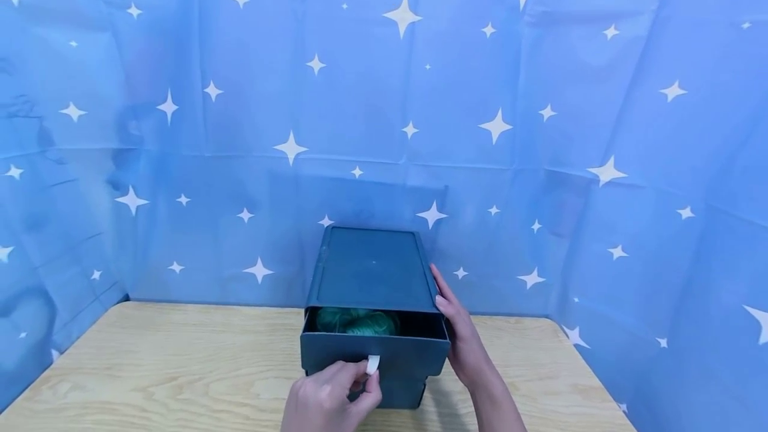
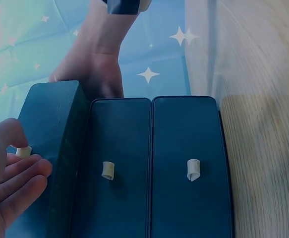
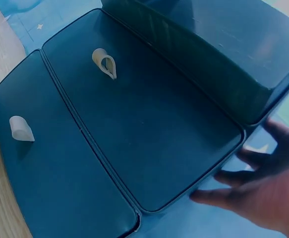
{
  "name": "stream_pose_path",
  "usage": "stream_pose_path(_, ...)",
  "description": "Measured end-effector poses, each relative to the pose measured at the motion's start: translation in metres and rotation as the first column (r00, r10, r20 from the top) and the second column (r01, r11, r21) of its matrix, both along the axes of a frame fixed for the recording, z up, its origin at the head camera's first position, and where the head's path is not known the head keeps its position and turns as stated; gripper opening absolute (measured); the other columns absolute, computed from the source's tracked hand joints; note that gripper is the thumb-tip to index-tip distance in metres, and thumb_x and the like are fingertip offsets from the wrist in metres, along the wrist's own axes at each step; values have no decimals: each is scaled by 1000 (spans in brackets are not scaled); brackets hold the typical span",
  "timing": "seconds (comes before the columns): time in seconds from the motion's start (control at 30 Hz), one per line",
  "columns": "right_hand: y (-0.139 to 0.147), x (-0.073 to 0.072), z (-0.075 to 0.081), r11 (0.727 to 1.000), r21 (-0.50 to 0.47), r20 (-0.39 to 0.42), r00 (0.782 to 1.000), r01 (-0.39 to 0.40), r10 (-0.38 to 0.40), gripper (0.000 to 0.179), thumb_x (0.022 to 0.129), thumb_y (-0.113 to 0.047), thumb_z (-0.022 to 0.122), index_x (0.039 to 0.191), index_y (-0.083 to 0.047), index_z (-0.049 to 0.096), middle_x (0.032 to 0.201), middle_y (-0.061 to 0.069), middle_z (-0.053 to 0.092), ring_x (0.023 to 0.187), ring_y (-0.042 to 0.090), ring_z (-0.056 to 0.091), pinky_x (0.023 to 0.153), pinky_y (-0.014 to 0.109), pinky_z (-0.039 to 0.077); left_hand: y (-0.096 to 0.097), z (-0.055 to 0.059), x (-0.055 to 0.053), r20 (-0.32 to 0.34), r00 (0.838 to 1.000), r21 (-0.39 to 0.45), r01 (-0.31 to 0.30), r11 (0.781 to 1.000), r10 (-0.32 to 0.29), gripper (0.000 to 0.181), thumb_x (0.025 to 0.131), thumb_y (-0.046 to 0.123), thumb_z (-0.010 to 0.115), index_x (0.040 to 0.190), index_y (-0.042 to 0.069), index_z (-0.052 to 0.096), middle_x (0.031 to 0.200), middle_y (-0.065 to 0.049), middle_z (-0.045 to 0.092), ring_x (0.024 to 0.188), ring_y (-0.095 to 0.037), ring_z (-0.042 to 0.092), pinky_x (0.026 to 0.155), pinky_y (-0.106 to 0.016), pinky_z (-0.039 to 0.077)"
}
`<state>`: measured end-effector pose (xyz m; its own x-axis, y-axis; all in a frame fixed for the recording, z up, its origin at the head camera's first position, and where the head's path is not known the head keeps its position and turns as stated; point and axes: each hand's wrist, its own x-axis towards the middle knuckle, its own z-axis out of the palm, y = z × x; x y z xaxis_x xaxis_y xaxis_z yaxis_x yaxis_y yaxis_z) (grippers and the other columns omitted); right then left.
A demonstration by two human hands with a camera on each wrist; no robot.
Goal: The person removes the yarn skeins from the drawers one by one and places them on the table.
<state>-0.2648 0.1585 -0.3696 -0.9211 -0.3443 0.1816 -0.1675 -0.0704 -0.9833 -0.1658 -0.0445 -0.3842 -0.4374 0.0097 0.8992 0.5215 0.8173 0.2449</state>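
A dark teal drawer box with stacked drawers stands on the table. Its top drawer is pulled partway out, and a green bundle that looks like yarn shows inside. My left hand pinches the white pull tab on that drawer's front between thumb and fingers. Against the box's right side rests my right hand; in the right wrist view its spread fingers touch the side edge. Two lower drawers are closed, with their own white loop tabs in the left wrist view.
The box stands on a light wood table, near its back edge. Behind and around the table hangs a blue curtain with white stars. The bottom drawer's tab sticks out close to the tabletop.
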Motion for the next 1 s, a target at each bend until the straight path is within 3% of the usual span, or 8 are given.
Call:
stream_pose_path(0.27, 4, -4, -4, 998, 51, -4, 1000, 29, -29, 53, 100, -42, 29, 151, -43, 14, 161, -3, 1, 147, 37, 3, 110, 68, 18, -3, 2, 12, 47, 999, -69, 23, 997, -20, 18, 56, 19, 85, 65, 17, 68, 55, 13, 59, 43, 7, 42, 47, 0, 30)
stream_pose_path(0.5, 6, -7, -3, 998, 47, 15, 999, 39, -40, 51, 100, -44, 31, 150, -46, 17, 161, -5, 2, 146, 35, 8, 108, 60, 28, -5, 3, 20, 9, 998, -71, 56, 996, -56, 23, 52, 15, 83, 61, 21, 63, 52, 16, 54, 43, 9, 39, 48, 2, 27)
stream_pose_path(0.67, 5, -6, -4, 997, 54, 15, 998, 54, -55, 52, 100, -44, 32, 150, -46, 17, 161, -4, 1, 146, 37, 7, 106, 64, 28, -5, 4, 32, 61, 996, -64, 71, 995, -68, 22, 52, 16, 84, 61, 22, 64, 51, 18, 51, 43, 12, 35, 48, 3, 24)
stream_pose_path(0.77, 3, -5, -4, 997, 56, 6, 999, 48, -48, 53, 100, -44, 31, 150, -45, 16, 162, -3, 0, 146, 38, 6, 105, 64, 29, -7, 5, 40, 123, 989, -74, 89, 993, -80, 21, 58, 20, 85, 62, 24, 65, 53, 21, 48, 45, 15, 30, 46, 3, 22)
stream_pose_path(0.87, 2, -5, -4, 998, 56, -3, 999, 42, -42, 54, 101, -43, 31, 152, -42, 14, 162, -2, -1, 147, 39, 4, 105, 65, 28, -10, 4, 45, 203, 973, -86, 126, 988, -107, 17, 71, 27, 81, 66, 26, 65, 55, 23, 45, 49, 17, 27, 46, 2, 21)
stream_pose_path(0.93, 2, -4, -4, 997, 59, -6, 999, 45, -45, 54, 101, -43, 30, 152, -40, 14, 162, -2, -1, 146, 39, 5, 105, 66, 28, -12, 2, 48, 273, 953, -80, 159, 984, -132, 15, 79, 31, 76, 70, 27, 66, 58, 24, 47, 50, 18, 28, 46, 1, 22)
stream_pose_path(1.0, 3, -3, -4, 997, 62, -5, 999, 49, -49, 53, 101, -44, 30, 152, -41, 14, 162, -3, -1, 146, 40, 6, 104, 66, 29, -14, -1, 50, 347, 922, -60, 203, 977, -170, 12, 83, 33, 73, 74, 26, 69, 61, 23, 52, 52, 18, 33, 46, 0, 26)
